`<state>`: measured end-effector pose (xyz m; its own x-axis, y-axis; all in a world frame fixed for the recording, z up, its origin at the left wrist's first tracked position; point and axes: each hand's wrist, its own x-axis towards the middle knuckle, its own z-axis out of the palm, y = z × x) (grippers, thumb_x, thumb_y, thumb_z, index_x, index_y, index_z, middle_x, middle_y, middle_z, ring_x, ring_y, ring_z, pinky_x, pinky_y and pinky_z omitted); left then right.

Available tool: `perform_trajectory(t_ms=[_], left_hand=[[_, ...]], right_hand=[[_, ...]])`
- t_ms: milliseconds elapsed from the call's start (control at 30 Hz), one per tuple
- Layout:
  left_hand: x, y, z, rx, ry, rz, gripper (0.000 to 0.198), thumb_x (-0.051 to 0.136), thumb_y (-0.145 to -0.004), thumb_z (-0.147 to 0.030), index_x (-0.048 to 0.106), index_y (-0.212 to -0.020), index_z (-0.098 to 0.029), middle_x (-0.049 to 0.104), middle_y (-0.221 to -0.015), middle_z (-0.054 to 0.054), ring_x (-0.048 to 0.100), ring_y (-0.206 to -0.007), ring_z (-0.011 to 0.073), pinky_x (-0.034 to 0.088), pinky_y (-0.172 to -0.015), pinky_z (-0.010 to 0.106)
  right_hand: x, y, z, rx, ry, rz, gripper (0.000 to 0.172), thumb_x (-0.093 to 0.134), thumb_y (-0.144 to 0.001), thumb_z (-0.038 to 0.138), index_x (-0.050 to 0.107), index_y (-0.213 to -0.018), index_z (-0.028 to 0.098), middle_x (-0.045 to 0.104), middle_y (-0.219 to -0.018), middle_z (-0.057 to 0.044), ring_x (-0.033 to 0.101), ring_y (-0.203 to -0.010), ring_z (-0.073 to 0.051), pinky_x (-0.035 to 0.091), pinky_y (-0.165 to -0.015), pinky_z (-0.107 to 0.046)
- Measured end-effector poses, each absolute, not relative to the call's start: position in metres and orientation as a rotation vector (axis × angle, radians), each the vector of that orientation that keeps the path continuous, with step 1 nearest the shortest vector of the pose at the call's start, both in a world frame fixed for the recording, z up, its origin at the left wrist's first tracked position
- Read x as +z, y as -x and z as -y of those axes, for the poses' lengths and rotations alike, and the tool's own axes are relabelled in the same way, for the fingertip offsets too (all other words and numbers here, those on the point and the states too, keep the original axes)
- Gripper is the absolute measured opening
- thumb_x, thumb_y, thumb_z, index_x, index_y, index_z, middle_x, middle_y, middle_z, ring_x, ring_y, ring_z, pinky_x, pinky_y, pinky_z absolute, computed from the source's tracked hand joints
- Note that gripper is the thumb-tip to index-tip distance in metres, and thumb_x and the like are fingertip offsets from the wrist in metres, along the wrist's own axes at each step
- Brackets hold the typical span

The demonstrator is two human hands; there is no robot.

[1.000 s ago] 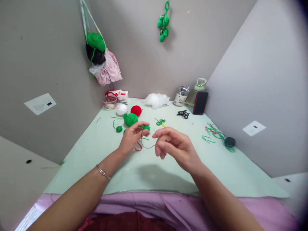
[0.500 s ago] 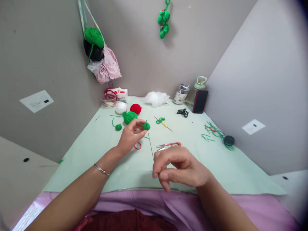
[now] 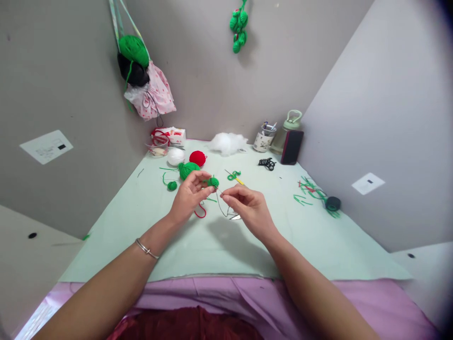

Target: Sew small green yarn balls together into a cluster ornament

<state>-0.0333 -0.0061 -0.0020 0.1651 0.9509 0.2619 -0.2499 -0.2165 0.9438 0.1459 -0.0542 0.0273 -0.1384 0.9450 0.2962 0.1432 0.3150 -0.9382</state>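
Note:
Between the thumb and fingers of my left hand point(image 3: 187, 196) is a small green crocheted ball point(image 3: 213, 182). My right hand point(image 3: 251, 210) pinches a thin needle point(image 3: 220, 191) close to the ball's right side. A dark thread point(image 3: 220, 206) hangs in a loop below the ball, toward the right hand. Under that hand lie the thread snips point(image 3: 235, 217); one blade tip shows and the rest is hidden. A red yarn loop point(image 3: 200, 215) lies below my left fingers. Behind my hands is a yellow-handled crochet hook point(image 3: 239, 181) beside a green crocheted piece point(image 3: 233, 175).
Yarn balls in green point(image 3: 187, 170), red point(image 3: 197, 158) and white point(image 3: 176, 156) stand behind my left hand. White stuffing point(image 3: 228, 143), a pen cup point(image 3: 264, 140), a bottle point(image 3: 282, 137) and a phone point(image 3: 292, 147) line the back. Yarn scraps point(image 3: 307, 188) and black tape point(image 3: 332, 203) lie right.
My right hand has moved forward and left, up to the green ball. The thread, taut before, now hangs slack in a loop. My left hand still holds the ball.

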Motion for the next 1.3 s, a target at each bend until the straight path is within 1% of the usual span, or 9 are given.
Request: perform_trajectory(t_ms=[133, 233, 400, 533, 733, 867, 1033, 1167, 1300], left_hand=[[-0.001, 0.033, 0.008, 1.311, -1.324, -0.757, 0.031, 0.077, -0.077, -0.029, 0.062, -0.103, -0.019, 0.066, -0.096, 0.002, 0.065, -0.09, 0.0168, 0.051, -0.081, 0.03], [0.0, 0.032, 0.009, 1.318, -1.32, -0.766, 0.03, 0.078, -0.076, -0.028, 0.063, -0.099, -0.019, 0.066, -0.092, 0.002, 0.065, -0.088, 0.0166, 0.051, -0.08, 0.03], [0.0, 0.031, 0.01, 1.343, -1.306, -0.742, 0.03, 0.081, -0.073, -0.028, 0.063, -0.096, -0.018, 0.067, -0.097, 0.003, 0.065, -0.089, 0.0162, 0.053, -0.083, 0.032], [-0.002, 0.03, 0.01, 1.339, -1.293, -0.732, 0.03, 0.081, -0.073, -0.028, 0.063, -0.094, -0.018, 0.068, -0.098, 0.003, 0.064, -0.09, 0.0161, 0.053, -0.082, 0.031], [0.0, 0.026, 0.015, 1.286, -1.118, -0.671, 0.029, 0.081, -0.072, -0.029, 0.061, -0.09, -0.018, 0.068, -0.088, 0.0, 0.066, -0.08, 0.014, 0.053, -0.082, 0.033], [0.001, 0.022, 0.019, 1.279, -1.037, -0.675, 0.028, 0.081, -0.071, -0.029, 0.061, -0.087, -0.018, 0.066, -0.084, -0.002, 0.063, -0.078, 0.0121, 0.053, -0.081, 0.031], [-0.002, 0.021, 0.019, 1.329, -1.167, -0.714, 0.028, 0.081, -0.072, -0.028, 0.06, -0.088, -0.019, 0.067, -0.084, -0.001, 0.063, -0.08, 0.0126, 0.05, -0.077, 0.027], [-0.006, 0.022, 0.018, 1.352, -1.296, -0.77, 0.027, 0.08, -0.074, -0.029, 0.061, -0.09, -0.02, 0.067, -0.089, 0.001, 0.064, -0.086, 0.0153, 0.052, -0.079, 0.029], [-0.01, 0.021, 0.016, 1.343, -1.364, -0.823, 0.027, 0.078, -0.074, -0.029, 0.061, -0.092, -0.02, 0.068, -0.094, 0.003, 0.065, -0.089, 0.0172, 0.055, -0.08, 0.031]], right_hand=[[0.024, -0.144, 0.054, 0.898, 1.103, 1.598, 0.017, 0.067, -0.087, 0.033, 0.07, -0.081, 0.017, 0.063, -0.074, -0.001, 0.049, -0.064, -0.012, 0.04, -0.059, -0.027], [0.022, -0.143, 0.054, 0.89, 1.129, 1.603, 0.017, 0.065, -0.088, 0.032, 0.069, -0.082, 0.017, 0.062, -0.073, -0.001, 0.048, -0.064, -0.012, 0.039, -0.059, -0.027], [0.021, -0.143, 0.053, 0.891, 1.138, 1.592, 0.017, 0.064, -0.087, 0.033, 0.068, -0.081, 0.017, 0.061, -0.071, -0.001, 0.047, -0.062, -0.012, 0.038, -0.058, -0.027], [0.02, -0.142, 0.052, 0.894, 1.113, 1.575, 0.016, 0.064, -0.087, 0.032, 0.068, -0.082, 0.018, 0.061, -0.072, 0.0, 0.047, -0.062, -0.012, 0.039, -0.059, -0.027], [0.01, -0.139, 0.048, 0.982, 1.03, 1.496, 0.014, 0.066, -0.086, 0.032, 0.069, -0.085, 0.018, 0.062, -0.075, 0.0, 0.049, -0.063, -0.011, 0.041, -0.059, -0.026], [0.004, -0.135, 0.046, 1.016, 1.017, 1.432, 0.015, 0.068, -0.085, 0.033, 0.068, -0.084, 0.018, 0.061, -0.072, 0.001, 0.05, -0.062, -0.011, 0.043, -0.058, -0.026], [0.002, -0.134, 0.044, 1.017, 1.034, 1.395, 0.018, 0.069, -0.084, 0.035, 0.066, -0.079, 0.018, 0.061, -0.069, 0.001, 0.052, -0.061, -0.011, 0.044, -0.059, -0.025], [0.003, -0.136, 0.039, 1.158, 1.051, 1.353, 0.023, 0.073, -0.08, 0.038, 0.062, -0.081, 0.017, 0.06, -0.066, 0.002, 0.055, -0.06, -0.011, 0.045, -0.06, -0.025], [0.007, -0.14, 0.037, 1.294, 1.01, 1.295, 0.03, 0.077, -0.077, 0.038, 0.056, -0.087, 0.019, 0.065, -0.07, 0.001, 0.064, -0.068, -0.014, 0.05, -0.067, -0.027]])
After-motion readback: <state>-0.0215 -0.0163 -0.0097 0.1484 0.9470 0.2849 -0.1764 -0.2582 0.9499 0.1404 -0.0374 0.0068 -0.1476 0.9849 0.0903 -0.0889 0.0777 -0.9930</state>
